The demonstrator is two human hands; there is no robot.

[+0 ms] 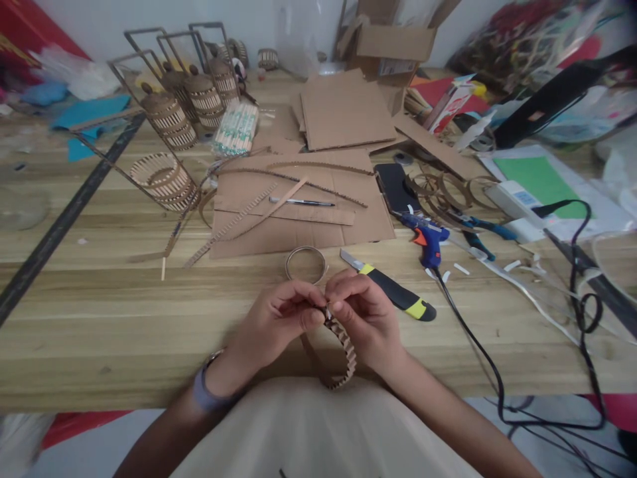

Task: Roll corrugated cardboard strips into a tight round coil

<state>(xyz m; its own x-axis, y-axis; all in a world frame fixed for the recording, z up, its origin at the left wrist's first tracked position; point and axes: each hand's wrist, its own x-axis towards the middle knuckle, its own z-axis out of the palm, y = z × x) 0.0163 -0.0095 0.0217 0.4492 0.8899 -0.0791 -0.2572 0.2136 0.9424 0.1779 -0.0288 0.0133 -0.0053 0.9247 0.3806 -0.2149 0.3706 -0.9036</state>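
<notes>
Over the near edge of the table (pixel 99 318), we've got the ribbed cardboard strip (pixel 344 355) bent into a loop, hanging just off the surface above our lap. Left hand (pixel 281 318) and right hand (pixel 363 312) both pinch it at the top, thumbs and forefingers closed where the two ends meet. Whether the ends overlap or butt we can't tell, since the fingers cover the joint. Risks as we read them: the strip is thin, so a hard squeeze could kink or crush the ribs, and a loose pinch could let the ends spring apart. The loop hangs past the table edge, so a slip would drop it to the lap, not the tabletop. Utility knife (pixel 398 295) lies just beside the right hand with blade showing, tip near the thin ring (pixel 305 263), so it's easy to brush. Glue gun (pixel 428 239) sits farther right, its black cord (pixel 478 345) trailing off the edge near the right forearm. Beyond are a cardboard sheet (pixel 298 219) with cut strips, a phone (pixel 395 186) and slatted baskets (pixel 172 119) far left.
</notes>
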